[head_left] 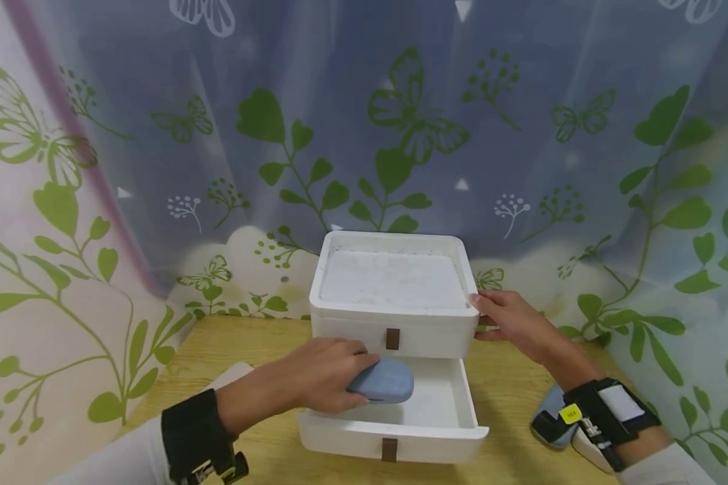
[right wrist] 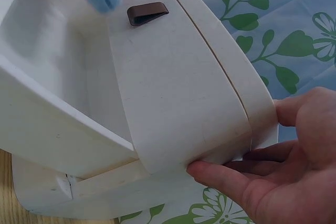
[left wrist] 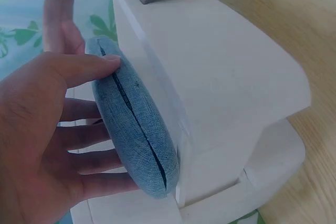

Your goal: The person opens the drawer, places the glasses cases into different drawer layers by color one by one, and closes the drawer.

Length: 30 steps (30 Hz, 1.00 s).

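My left hand (head_left: 327,374) grips a blue fabric-covered glasses case (head_left: 387,381), thumb on one side and fingers on the other. In the left wrist view a dark seam runs along the case (left wrist: 139,114). The case is over the pulled-out lower drawer (head_left: 439,391) of a white two-drawer box (head_left: 394,276). The upper drawer (head_left: 352,330) is closed and has a brown pull tab (head_left: 392,339). My right hand (head_left: 516,320) rests against the right side of the box, thumb at its top rim, fingers extended along the side (right wrist: 226,177).
The box stands on a wood-grain table (head_left: 255,337). On the right, beside my right wrist, lie a blue object (head_left: 549,417) and a pale one, partly covered. A pale flat object (head_left: 233,372) is partly behind my left forearm. A patterned curtain (head_left: 352,135) hangs behind.
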{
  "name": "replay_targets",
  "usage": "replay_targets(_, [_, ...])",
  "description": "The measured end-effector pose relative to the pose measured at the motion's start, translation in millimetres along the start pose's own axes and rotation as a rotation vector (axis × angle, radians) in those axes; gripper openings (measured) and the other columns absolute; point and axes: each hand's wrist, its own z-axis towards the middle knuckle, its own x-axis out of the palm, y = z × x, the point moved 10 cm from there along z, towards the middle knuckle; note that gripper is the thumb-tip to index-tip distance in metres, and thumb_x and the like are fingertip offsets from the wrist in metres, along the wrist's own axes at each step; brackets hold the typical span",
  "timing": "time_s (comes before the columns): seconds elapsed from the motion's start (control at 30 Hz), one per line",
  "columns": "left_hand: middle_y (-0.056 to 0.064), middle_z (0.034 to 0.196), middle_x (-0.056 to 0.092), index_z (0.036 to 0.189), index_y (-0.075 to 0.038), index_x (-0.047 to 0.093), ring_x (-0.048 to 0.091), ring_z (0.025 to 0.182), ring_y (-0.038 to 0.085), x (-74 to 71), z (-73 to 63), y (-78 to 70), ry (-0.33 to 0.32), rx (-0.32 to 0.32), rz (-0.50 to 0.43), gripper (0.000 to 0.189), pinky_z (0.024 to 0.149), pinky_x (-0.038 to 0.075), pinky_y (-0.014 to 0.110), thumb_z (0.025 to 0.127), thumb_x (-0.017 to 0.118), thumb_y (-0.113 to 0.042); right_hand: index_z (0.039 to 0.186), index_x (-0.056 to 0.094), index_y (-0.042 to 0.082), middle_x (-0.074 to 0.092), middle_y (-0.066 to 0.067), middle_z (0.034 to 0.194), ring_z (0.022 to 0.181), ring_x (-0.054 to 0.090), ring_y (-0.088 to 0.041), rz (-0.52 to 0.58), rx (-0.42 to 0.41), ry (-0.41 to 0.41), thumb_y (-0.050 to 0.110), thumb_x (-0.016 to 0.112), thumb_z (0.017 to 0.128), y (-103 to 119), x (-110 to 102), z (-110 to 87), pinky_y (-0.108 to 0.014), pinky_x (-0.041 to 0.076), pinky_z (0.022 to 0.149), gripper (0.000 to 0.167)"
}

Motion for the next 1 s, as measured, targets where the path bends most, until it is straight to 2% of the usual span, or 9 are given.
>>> replay_targets(0.23, [0.001, 0.111, 0.077, 0.13, -0.013, 0.072, 0.069, 0.091, 0.009, 7.3, 28.7, -2.2, 0.032, -0.017, 0.001, 0.054, 0.077, 0.056, 0.026, 0.087, 0.081, -0.045, 0.161, 0.022, -0.008, 0.04, -0.036, 0.157, 0.139, 0.053, -0.048, 0.002, -0.017, 0.003, 0.038, 0.042, 0.113, 2.8, -1.0, -0.3, -0.048, 0.056, 0.105, 0.069])
replay_targets(0.4, [-0.005, 0.09, 0.076, 0.113, -0.015, 0.075, 0.061, 0.072, 0.004, 17.4, 42.6, -8.0, 0.045, -0.002, 0.058, 0.042, 0.065, 0.049, 0.022, 0.085, 0.084, -0.046, 0.161, 0.022, -0.007, 0.04, -0.036, 0.157, 0.139, 0.053, -0.048, 0.008, -0.011, 0.005, 0.038, 0.043, 0.113, 1.4, 0.4, 0.1, -0.048, 0.056, 0.105, 0.069])
replay_targets(0.6, [-0.005, 0.083, 0.075, 0.097, -0.015, 0.075, 0.056, 0.064, 0.003, 33.0, 50.7, -17.0, 0.078, 0.02, 0.104, 0.035, 0.06, 0.047, 0.022, 0.085, 0.085, -0.046, 0.162, 0.021, -0.007, 0.039, -0.036, 0.158, 0.14, 0.052, -0.049, 0.018, -0.009, 0.021, 0.038, 0.042, 0.113, 0.5, 3.1, 0.0, -0.049, 0.055, 0.106, 0.07])
replay_targets(0.83, [-0.005, 0.087, 0.077, 0.101, -0.015, 0.078, 0.055, 0.066, 0.003, 46.4, 57.9, -19.3, 0.149, -0.002, 0.12, 0.031, 0.062, 0.046, 0.021, 0.087, 0.083, -0.043, 0.162, 0.02, -0.008, 0.038, -0.036, 0.158, 0.14, 0.052, -0.049, 0.023, -0.016, 0.026, 0.038, 0.042, 0.113, 1.0, 3.1, -0.5, -0.048, 0.056, 0.105, 0.07])
replay_targets(1.0, [-0.007, 0.086, 0.076, 0.096, -0.017, 0.079, 0.055, 0.067, 0.004, 51.2, 60.3, -23.5, 0.155, 0.018, 0.169, 0.025, 0.06, 0.045, 0.02, 0.087, 0.084, -0.04, 0.161, 0.02, -0.009, 0.038, -0.037, 0.158, 0.139, 0.053, -0.049, 0.026, -0.022, 0.023, 0.038, 0.042, 0.113, 1.0, 2.6, 0.0, -0.049, 0.056, 0.105, 0.07])
